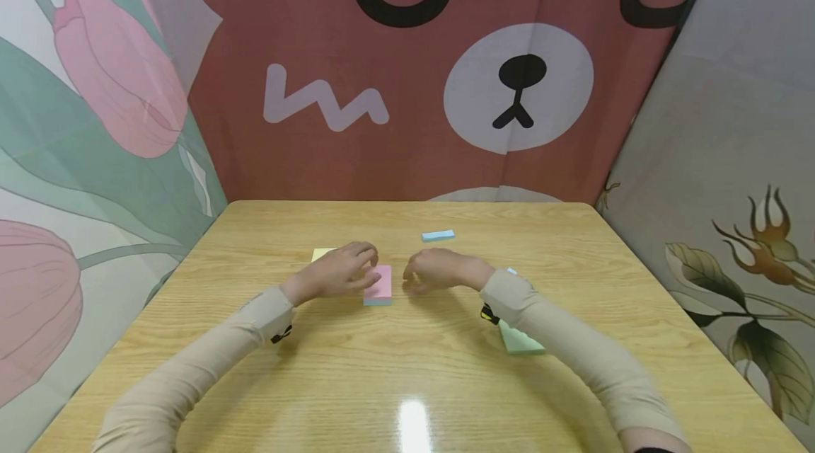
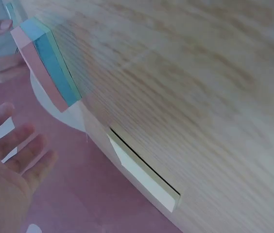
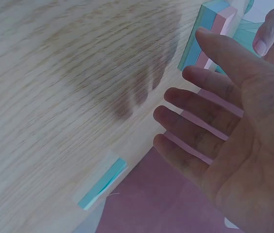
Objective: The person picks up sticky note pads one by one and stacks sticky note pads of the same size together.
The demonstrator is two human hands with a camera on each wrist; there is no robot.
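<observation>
A stack of sticky note pads (image 1: 379,286) stands mid-table, pink on top, blue beneath, and a thin green layer at the bottom in the left wrist view. My left hand (image 1: 339,270) hovers at its left side, fingers spread and loosely bent, thumb overlapping the pink top in the head view. To the stack's right is my right hand (image 1: 439,269), a small gap from it in the head view. Its palm and relaxed fingers (image 3: 190,124) show empty in the right wrist view. A pale yellow pad (image 2: 142,170) lies behind the left hand, partly covered in the head view.
A narrow blue pad (image 1: 438,236) lies toward the back of the wooden table (image 1: 356,382). Under the right forearm sits a green pad (image 1: 522,341), partly hidden by the sleeve, with a light blue corner (image 1: 512,271) showing behind. Printed curtains (image 1: 318,163) enclose the table.
</observation>
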